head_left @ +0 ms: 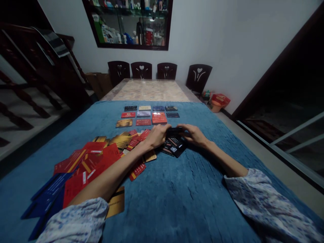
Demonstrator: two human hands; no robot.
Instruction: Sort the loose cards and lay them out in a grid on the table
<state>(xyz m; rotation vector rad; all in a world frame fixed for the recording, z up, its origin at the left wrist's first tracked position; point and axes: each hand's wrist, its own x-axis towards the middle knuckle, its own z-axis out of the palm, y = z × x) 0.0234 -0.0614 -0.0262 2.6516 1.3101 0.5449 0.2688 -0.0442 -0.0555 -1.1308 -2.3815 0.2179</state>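
My left hand (157, 136) and my right hand (195, 135) grip a dark stack of black cards (174, 130) from its two ends, fingers closed. Just below it, loose black cards (178, 148) with pale print lie overlapped on the blue cloth. Beyond my hands, card stacks stand in rows, among them an orange-red stack (159, 117), a gold stack (124, 123) and a dark blue stack (172, 115). Under and beside my left forearm spreads a loose heap of red cards (101, 162), gold cards (121, 141) and larger blue cards (50, 190).
A blue cloth (192, 195) covers the near part of the table; the far end shows a bare marble-look top (154, 90). Several dark chairs (167, 71) stand behind it. A red bag (220, 99) sits on the floor at right, and a wooden railing (17, 87) runs at left.
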